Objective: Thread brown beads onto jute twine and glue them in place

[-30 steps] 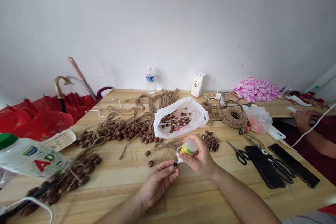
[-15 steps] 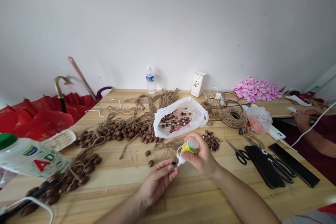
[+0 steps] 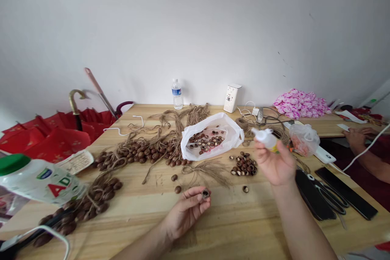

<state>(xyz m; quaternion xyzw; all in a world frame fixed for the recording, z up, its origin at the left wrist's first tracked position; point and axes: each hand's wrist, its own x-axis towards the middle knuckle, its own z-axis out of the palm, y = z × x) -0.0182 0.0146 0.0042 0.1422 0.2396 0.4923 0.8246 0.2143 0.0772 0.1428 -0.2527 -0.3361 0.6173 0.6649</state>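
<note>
Nutshell (image 3: 205, 193), brown and hollow, pinched in my left hand (image 3: 186, 213); right hand (image 3: 278, 166) gripping white-and-yellow plastic bottle (image 3: 265, 138); broken brown shells (image 3: 244, 165) between.

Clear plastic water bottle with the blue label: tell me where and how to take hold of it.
Grip the clear plastic water bottle around its middle, at the blue label, probably best from the front: it stands upright, its round body exposed there, with the pale grey wall behind.
</note>
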